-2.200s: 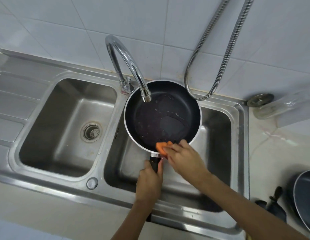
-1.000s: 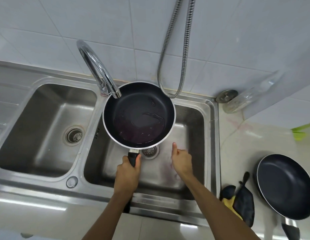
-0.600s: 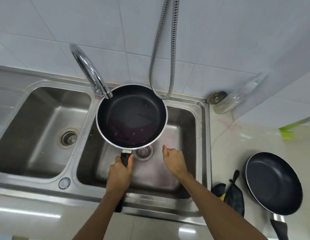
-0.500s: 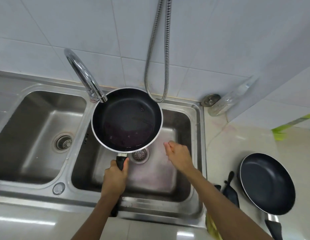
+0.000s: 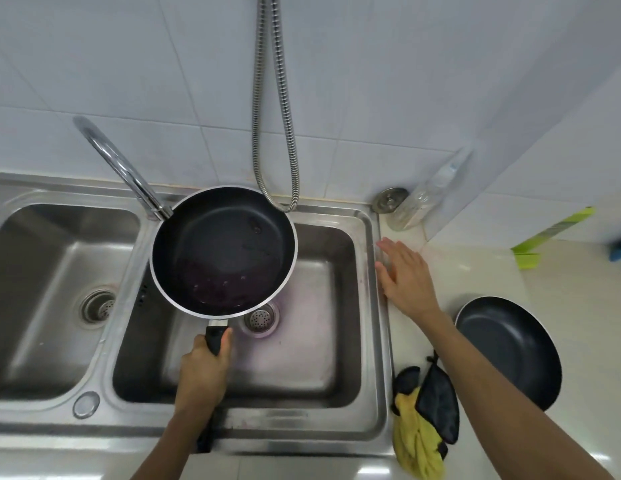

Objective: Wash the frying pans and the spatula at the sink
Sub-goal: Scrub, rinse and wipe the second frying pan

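Note:
A black frying pan [image 5: 223, 251] with a pale rim hangs over the right sink basin [image 5: 337, 341], a little water pooled inside it. My left hand [image 5: 203, 370] grips its black handle from below. My right hand [image 5: 404, 277] is empty, fingers spread, hovering over the counter just right of the sink rim. A second black frying pan [image 5: 510, 348] rests on the counter at the right. No spatula or sponge is visible.
The curved tap [image 5: 122, 168] ends at the held pan's left rim, with no water running. A metal hose [image 5: 278, 133] hangs on the tiled wall. A black and yellow cloth [image 5: 425, 420] lies beside the sink. A clear bottle [image 5: 427, 195] and round lid [image 5: 390, 199] stand in the corner.
My right hand dropped the orange sponge, left the basin and moved right over the counter with fingers spread. The pan stayed held over the right basin. The view shifted right.

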